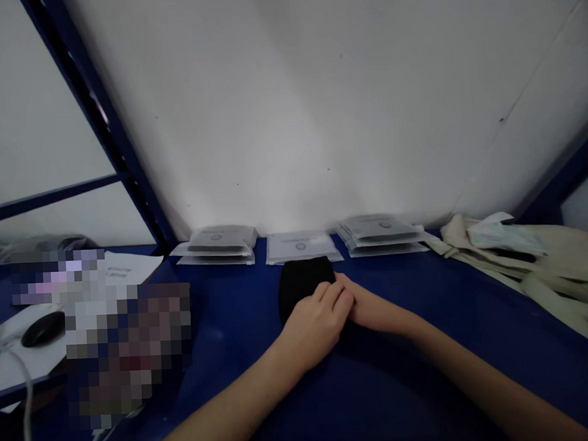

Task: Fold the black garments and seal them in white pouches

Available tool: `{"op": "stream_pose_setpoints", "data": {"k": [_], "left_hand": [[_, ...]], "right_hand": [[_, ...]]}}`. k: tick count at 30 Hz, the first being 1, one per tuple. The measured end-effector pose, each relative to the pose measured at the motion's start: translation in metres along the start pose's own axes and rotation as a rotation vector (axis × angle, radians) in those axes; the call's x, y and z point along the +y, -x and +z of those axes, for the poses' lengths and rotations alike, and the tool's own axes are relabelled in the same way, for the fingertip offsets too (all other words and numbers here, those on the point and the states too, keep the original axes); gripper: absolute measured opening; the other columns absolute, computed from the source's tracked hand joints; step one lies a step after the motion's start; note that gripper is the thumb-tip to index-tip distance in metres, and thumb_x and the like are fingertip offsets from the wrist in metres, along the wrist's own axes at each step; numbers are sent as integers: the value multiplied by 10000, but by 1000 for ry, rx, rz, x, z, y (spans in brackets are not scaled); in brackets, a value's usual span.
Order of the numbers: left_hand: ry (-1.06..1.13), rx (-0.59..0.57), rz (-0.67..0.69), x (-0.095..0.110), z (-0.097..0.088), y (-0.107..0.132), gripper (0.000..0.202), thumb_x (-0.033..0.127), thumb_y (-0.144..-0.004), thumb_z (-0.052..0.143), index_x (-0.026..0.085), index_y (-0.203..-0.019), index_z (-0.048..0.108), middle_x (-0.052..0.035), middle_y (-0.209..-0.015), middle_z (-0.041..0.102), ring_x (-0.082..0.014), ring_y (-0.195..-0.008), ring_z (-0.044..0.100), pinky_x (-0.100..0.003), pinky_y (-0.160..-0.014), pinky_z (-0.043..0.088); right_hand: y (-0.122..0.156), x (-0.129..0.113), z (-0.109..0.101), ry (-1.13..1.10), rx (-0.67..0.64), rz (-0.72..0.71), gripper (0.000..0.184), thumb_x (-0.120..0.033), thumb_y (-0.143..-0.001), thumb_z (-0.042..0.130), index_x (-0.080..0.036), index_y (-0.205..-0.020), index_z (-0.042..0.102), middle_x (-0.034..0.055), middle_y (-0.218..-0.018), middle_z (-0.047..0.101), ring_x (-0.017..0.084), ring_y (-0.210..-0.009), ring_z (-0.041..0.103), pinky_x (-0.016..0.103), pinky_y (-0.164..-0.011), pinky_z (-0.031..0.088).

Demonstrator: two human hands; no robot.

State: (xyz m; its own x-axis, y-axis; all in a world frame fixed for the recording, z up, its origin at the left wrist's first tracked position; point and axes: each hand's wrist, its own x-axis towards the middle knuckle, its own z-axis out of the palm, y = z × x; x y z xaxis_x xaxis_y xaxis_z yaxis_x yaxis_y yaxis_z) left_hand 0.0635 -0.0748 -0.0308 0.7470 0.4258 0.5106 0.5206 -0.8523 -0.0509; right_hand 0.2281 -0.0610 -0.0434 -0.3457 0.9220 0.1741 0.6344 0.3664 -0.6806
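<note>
A black, soft-looking folded item (pixel 304 280), seemingly cloth, is in front of me at the middle of the blue table. My left hand (pixel 318 317) lies over its lower right part, fingers bent and closed on it. Against the item's right edge is my right hand (pixel 368 307), its fingers closed and partly covered by my left hand. The two hands touch each other. Just behind the item lies a flat clear zip bag (pixel 300 246) with a printed round mark.
Stacked clear zip bags stand at the back left (pixel 219 240) and back right (pixel 382 229). Beige cloth (pixel 558 254) is heaped on the right. Leftward are a black mouse (pixel 44 329), printed paper (pixel 130 270), a white cable (pixel 26 395) and a blurred-out object (pixel 134 351). A white wall (pixel 318 115) rises behind.
</note>
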Motion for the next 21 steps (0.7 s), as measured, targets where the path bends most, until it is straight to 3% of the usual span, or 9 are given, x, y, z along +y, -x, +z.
{"op": "stream_pose_setpoints", "data": {"k": [3, 5, 8, 11, 14, 21], "left_hand": [[27, -9, -12, 0, 1, 1, 270, 113, -905, 322, 130, -1112, 495, -142, -1234, 545, -206, -1109, 536, -312, -827, 536], [36, -32, 23, 2, 3, 2, 257, 138, -898, 369, 119, -1127, 485, -153, -1247, 536, -221, -1132, 529, -337, -877, 516], [36, -93, 95, 4, 7, 3, 230, 140, -877, 423, 109, -1089, 507, -154, -1221, 556, -240, -1147, 526, -355, -927, 485], [41, -159, 157, 5, 10, 5, 222, 103, -869, 417, 108, -1054, 539, -155, -1229, 561, -242, -1185, 506, -351, -950, 465], [51, -213, 236, 4, 9, 5, 234, 69, -873, 395, 100, -1008, 583, -145, -1220, 582, -222, -1204, 498, -329, -984, 433], [244, -259, 322, 7, -4, 5, 224, 136, -856, 459, 122, -1030, 599, -98, -1215, 599, -187, -1158, 528, -329, -1009, 395]], "right_hand": [[-1, -4, -20, -175, 69, 182, 413, -241, -758, 506, -209, -1164, 579, 78, -1212, 602, 263, -1179, 502, 475, -1047, 338], [-3, -5, -27, -275, 136, 290, 345, -305, -807, 474, -212, -1114, 601, 79, -1175, 623, 248, -1127, 546, 447, -991, 405], [-7, 0, -27, -258, 260, 341, 307, -347, -812, 477, -201, -1050, 604, 89, -1088, 643, 230, -1030, 590, 406, -912, 460], [-8, 7, -23, -113, 354, 273, 271, -307, -777, 499, -205, -1012, 587, 79, -1048, 634, 209, -933, 601, 398, -879, 466], [-7, 7, -20, 33, 386, 163, 265, -312, -784, 496, -231, -1023, 575, 63, -1076, 618, 216, -962, 583, 414, -892, 450], [-7, 5, -21, 117, 280, -6, 325, -367, -847, 444, -230, -1121, 551, 76, -1210, 577, 218, -1144, 513, 418, -1016, 354]]}}
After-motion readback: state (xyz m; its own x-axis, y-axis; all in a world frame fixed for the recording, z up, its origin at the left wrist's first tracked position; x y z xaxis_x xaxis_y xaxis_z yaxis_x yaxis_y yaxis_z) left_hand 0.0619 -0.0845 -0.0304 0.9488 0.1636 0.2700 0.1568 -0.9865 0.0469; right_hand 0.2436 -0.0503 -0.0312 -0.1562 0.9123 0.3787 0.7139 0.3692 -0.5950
